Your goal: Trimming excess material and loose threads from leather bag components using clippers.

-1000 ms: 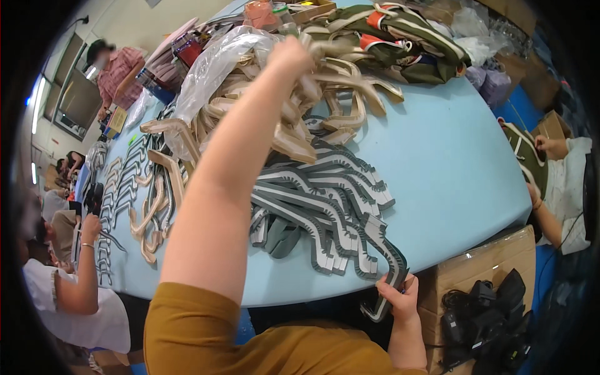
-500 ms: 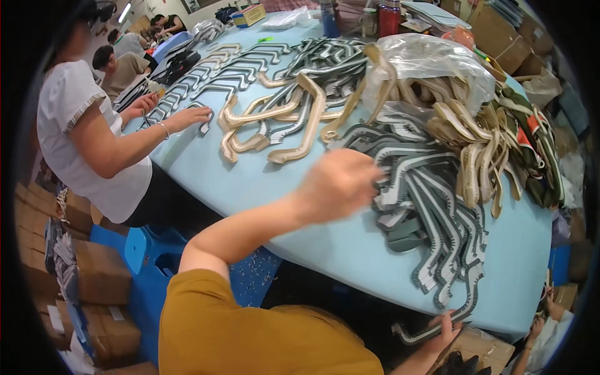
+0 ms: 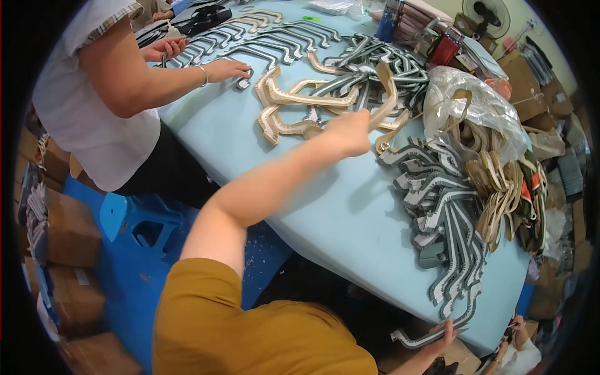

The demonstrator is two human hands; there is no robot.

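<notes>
Hands point(image 3: 349, 134) apart, right point(image 3: 447, 337) gripping grey strip point(image 3: 421, 342)

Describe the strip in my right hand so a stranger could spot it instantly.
Find the pale blue table and follow its near edge to the right. There, the right hand grips a bent grey-and-white strip; unlike the piled grey strips, it juts past the table edge.

Table point(image 3: 350, 231) clear along near edge, beneath wearer's left forearm point(image 3: 281, 175); grey strips point(image 3: 459, 231) obstruct the right, beige strips point(image 3: 319, 99) the far side.
</notes>
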